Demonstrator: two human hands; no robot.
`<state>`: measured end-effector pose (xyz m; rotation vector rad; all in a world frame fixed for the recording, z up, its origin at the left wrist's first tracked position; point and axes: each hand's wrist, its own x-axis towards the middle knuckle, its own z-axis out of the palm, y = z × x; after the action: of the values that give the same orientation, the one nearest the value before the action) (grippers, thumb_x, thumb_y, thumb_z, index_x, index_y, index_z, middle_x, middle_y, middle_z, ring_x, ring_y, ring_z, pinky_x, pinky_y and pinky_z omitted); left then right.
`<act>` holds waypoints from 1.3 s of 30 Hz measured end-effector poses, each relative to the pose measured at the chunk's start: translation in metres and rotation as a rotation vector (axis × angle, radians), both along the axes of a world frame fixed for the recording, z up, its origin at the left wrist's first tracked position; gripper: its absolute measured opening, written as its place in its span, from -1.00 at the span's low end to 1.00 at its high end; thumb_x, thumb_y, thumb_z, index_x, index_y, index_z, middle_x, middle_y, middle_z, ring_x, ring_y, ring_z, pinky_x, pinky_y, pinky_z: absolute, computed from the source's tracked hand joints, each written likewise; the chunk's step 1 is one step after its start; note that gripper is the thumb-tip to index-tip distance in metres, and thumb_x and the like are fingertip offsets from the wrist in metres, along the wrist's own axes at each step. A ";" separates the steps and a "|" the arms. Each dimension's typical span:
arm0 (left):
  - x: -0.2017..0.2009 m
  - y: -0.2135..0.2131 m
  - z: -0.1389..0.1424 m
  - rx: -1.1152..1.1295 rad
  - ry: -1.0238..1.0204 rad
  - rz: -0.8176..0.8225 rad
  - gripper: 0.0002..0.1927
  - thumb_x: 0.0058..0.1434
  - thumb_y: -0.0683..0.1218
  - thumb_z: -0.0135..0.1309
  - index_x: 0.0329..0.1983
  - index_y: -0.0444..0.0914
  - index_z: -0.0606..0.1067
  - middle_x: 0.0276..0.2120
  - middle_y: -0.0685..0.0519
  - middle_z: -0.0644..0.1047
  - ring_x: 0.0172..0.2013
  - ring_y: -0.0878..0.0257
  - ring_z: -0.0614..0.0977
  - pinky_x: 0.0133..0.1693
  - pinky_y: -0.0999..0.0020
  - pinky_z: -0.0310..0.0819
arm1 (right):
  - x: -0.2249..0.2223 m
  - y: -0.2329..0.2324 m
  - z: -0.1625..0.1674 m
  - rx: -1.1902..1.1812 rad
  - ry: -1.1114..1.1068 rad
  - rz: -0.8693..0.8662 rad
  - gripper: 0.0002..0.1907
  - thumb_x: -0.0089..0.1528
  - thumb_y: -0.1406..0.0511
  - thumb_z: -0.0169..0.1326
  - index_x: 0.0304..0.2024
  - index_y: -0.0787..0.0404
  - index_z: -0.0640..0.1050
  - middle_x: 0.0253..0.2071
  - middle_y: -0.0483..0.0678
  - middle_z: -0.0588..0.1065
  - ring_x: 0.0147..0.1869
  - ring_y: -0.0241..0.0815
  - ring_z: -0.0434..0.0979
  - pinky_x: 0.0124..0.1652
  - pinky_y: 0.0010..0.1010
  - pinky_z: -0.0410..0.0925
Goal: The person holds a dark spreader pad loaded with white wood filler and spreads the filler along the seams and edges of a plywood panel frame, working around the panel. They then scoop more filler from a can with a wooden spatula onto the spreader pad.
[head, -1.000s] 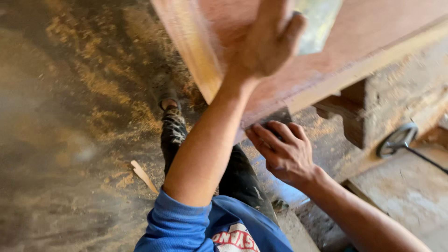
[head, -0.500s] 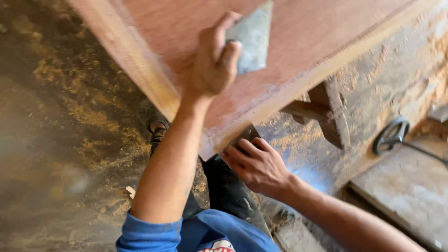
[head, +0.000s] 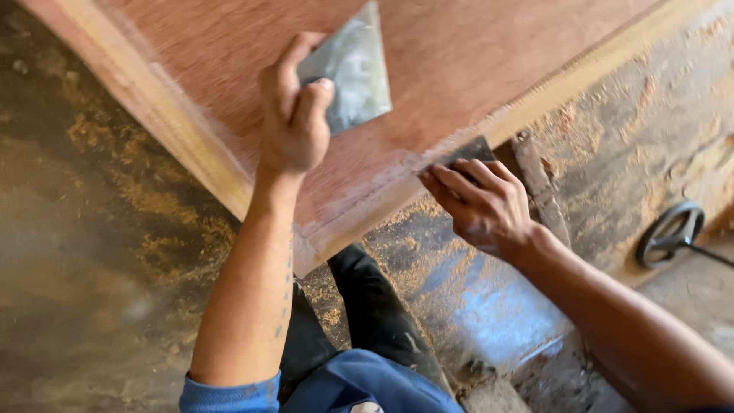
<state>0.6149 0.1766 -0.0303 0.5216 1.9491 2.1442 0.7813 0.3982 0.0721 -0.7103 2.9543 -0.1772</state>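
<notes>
At the near edge, a blue sleeve [head: 229, 394] is covering the left upper arm, and dark trousers [head: 367, 321] are showing between the two forearms, above a floor [head: 92, 252] that is carrying patches of yellow sawdust. Right of the trousers, a blue-grey smear [head: 489, 306] is lying on the floor. The right hand [head: 485, 206] is reaching in from the right, fingers [head: 459, 183] curled and pressing a dark scraper [head: 470, 151] against the near edge of the board [head: 474, 61]; only the upper part of the blade is showing beyond the fingertips. The board, a large reddish-brown panel with a pale wooden edge strip [head: 160, 122], is lying tilted across the far half of the scene, its near corner pointing toward the trousers. A whitish film is coating the edge strip near that corner. Farther in, the left hand [head: 294, 115] is raised over the board face, closed around a grey trowel [head: 352, 73], thumb on top and fingers wrapped beneath; the flat blade is extending up and right from the grip, just above the board surface, and contact with it cannot be determined. At the far right, a dark ring-shaped object [head: 673, 233] with a thin black cord is resting on the floor, well apart from both hands.
</notes>
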 end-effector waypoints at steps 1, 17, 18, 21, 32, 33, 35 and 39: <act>0.001 0.000 0.001 0.013 -0.008 0.000 -0.74 0.30 -0.10 -0.15 -0.13 -0.37 0.45 -0.50 0.05 0.39 -0.53 0.31 0.35 -0.46 0.30 0.21 | 0.000 0.005 0.004 0.002 -0.031 0.012 -0.56 0.16 0.41 0.14 0.12 0.15 0.64 0.04 -0.16 0.56 0.07 -0.17 0.54 -0.07 -0.31 0.39; 0.008 0.003 -0.015 0.013 0.008 0.087 -0.73 0.27 -0.14 -0.16 -0.09 -0.38 0.47 -0.49 0.09 0.36 -0.52 0.34 0.32 -0.44 0.33 0.18 | -0.003 -0.007 0.024 -0.136 -0.205 -0.133 -0.46 0.01 0.46 0.09 0.08 0.24 0.61 -0.02 -0.07 0.57 0.02 -0.06 0.54 -0.09 -0.19 0.40; 0.009 0.002 -0.016 0.017 -0.007 0.086 -0.74 0.27 -0.14 -0.15 -0.11 -0.39 0.45 -0.49 0.09 0.35 -0.51 0.34 0.30 -0.44 0.32 0.17 | -0.004 -0.006 0.028 -0.161 -0.196 -0.198 -0.48 0.05 0.50 0.06 0.08 0.23 0.60 0.00 -0.05 0.57 0.05 -0.05 0.56 -0.06 -0.18 0.40; 0.010 -0.002 -0.018 0.023 -0.092 0.079 -0.77 0.28 -0.15 -0.13 -0.13 -0.41 0.43 -0.44 0.07 0.36 -0.44 0.30 0.31 -0.37 0.30 0.21 | -0.003 -0.005 0.041 -0.414 -0.206 -0.587 -0.56 0.22 0.53 0.01 0.16 0.28 0.55 0.07 0.06 0.54 0.12 0.00 0.58 0.04 -0.20 0.44; 0.101 0.001 0.122 0.216 -1.136 0.037 -0.54 -0.01 -0.23 -0.08 0.03 -0.37 0.42 -0.23 -0.13 0.58 -0.31 0.13 0.68 -0.23 0.23 0.64 | 0.058 -0.025 0.111 -2.170 -0.063 -1.525 -0.52 0.37 0.41 -0.10 0.36 0.40 0.37 0.17 0.12 0.51 0.21 -0.02 0.56 0.23 -0.11 0.42; 0.102 0.000 0.133 0.183 -1.118 -0.013 -0.56 0.00 -0.23 -0.08 0.01 -0.39 0.45 -0.22 -0.11 0.58 -0.30 0.16 0.66 -0.19 0.28 0.62 | 0.060 -0.035 0.117 -2.180 -0.038 -1.541 -0.52 0.38 0.41 -0.10 0.36 0.40 0.37 0.17 0.12 0.51 0.21 -0.02 0.55 0.24 -0.12 0.41; 0.091 -0.005 0.148 0.098 -0.999 -0.125 -0.61 0.04 -0.22 -0.10 -0.05 -0.43 0.49 -0.25 -0.08 0.58 -0.28 0.22 0.63 -0.15 0.34 0.58 | 0.059 -0.058 0.127 -2.184 0.017 -1.557 -0.52 0.37 0.42 -0.09 0.35 0.41 0.37 0.17 0.12 0.51 0.20 -0.03 0.56 0.23 -0.12 0.42; 0.045 -0.031 0.178 -0.224 -0.550 -0.318 -0.69 0.12 -0.18 -0.14 -0.17 -0.42 0.53 -0.42 -0.03 0.56 -0.39 0.25 0.53 -0.27 0.36 0.47 | 0.043 -0.120 0.153 -2.084 0.139 -1.611 -0.52 0.35 0.44 -0.09 0.33 0.43 0.37 0.14 0.13 0.52 0.15 -0.03 0.58 0.18 -0.13 0.45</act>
<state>0.6596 0.1454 0.1475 0.1588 1.6351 1.6257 0.8245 0.2780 0.2254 1.7890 1.2719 -2.9126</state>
